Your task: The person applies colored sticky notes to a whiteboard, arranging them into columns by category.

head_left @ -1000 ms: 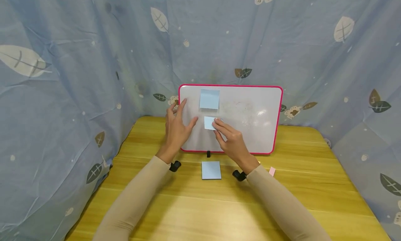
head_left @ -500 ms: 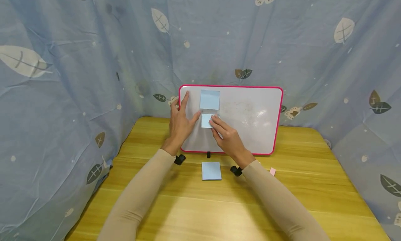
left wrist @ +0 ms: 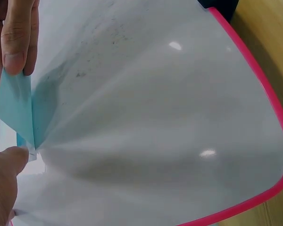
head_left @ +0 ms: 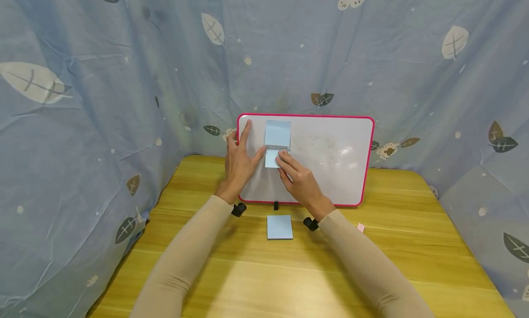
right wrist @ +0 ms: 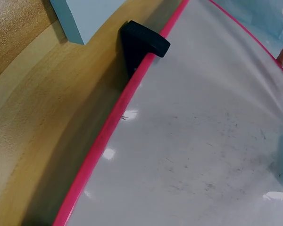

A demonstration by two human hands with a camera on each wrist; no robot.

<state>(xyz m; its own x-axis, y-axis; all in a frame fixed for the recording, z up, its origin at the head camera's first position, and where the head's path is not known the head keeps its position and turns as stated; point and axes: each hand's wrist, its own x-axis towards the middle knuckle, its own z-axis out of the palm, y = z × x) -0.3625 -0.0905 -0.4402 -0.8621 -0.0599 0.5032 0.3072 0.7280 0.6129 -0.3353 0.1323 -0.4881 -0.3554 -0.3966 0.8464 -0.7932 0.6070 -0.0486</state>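
My right hand [head_left: 303, 184] pinches a light blue sticky note [head_left: 271, 159] against or just in front of the whiteboard [head_left: 326, 171]. The note sits directly below another blue sticky note [head_left: 278, 133] stuck near the board's top. My left hand [head_left: 239, 166] is spread at the board's left edge, its index finger extended up the white face. In the left wrist view, the left thumb [left wrist: 12, 160] touches near the held note's corner, while the note's free part [left wrist: 16, 103] stands out from the board. Right fingertips cover part of the note.
A blue sticky-note pad [head_left: 279, 227] lies on the wooden table [head_left: 264, 281] in front of the board. A black foot [right wrist: 141, 40] supports the pink-framed edge. A small pink piece [head_left: 361, 227] lies beside the right sleeve. Patterned curtain [head_left: 272, 47] surrounds the table.
My right hand has moved the held note slightly left and up, close under the upper note. My left hand has shifted right and up, bringing its thumb beside the note.
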